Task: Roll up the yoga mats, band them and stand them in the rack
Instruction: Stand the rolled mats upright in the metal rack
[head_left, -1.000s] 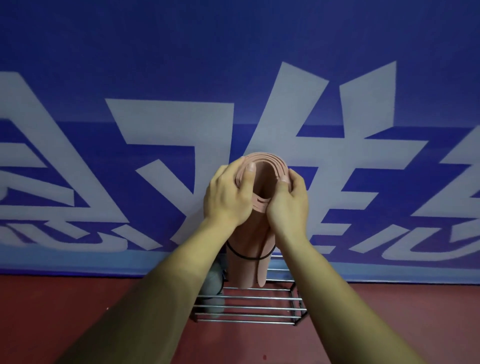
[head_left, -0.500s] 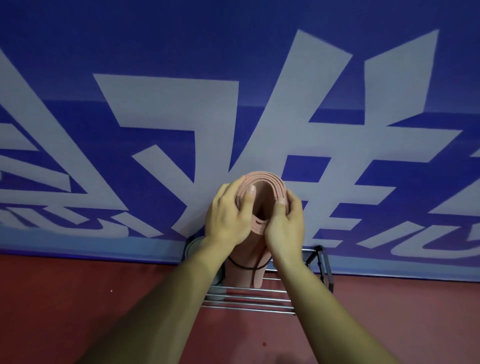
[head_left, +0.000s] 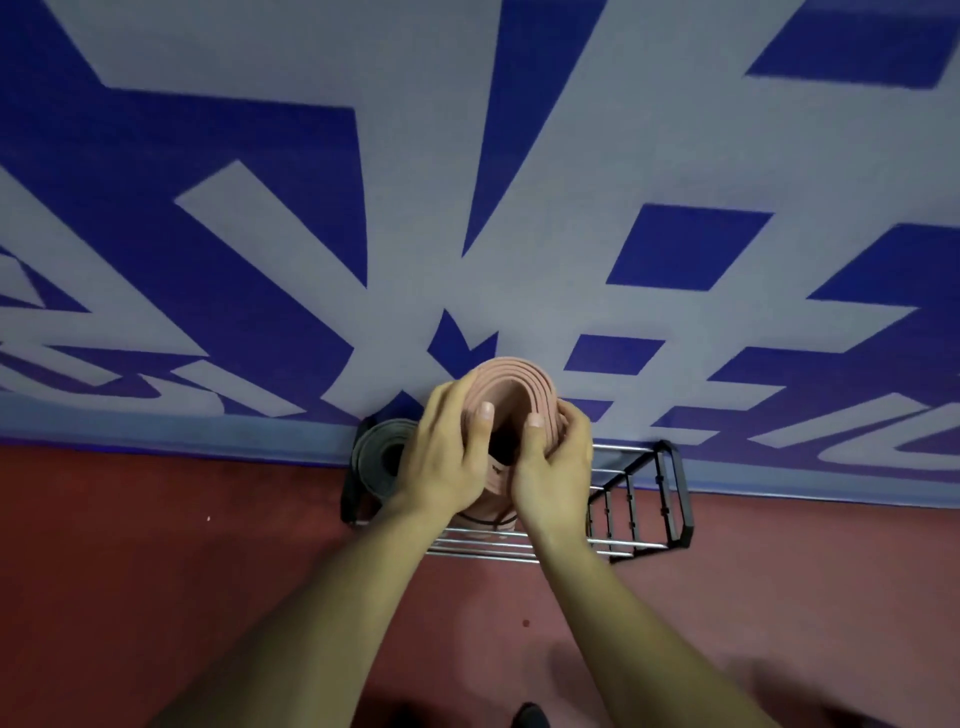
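From the head camera, the rolled pink yoga mat (head_left: 511, 382) stands on end in the black wire rack (head_left: 671, 499) on the red floor (head_left: 156, 571), against the blue banner wall (head_left: 519, 156), and just to its left a rolled grey mat (head_left: 378, 460) is already standing in the same rack. The left hand (head_left: 447, 462) and right hand (head_left: 555, 470) clasp the top of the pink roll from either side, each thumb hooked over the rim into the hollow centre. A thin black band (head_left: 488, 519) shows around the roll lower down, between the wrists.
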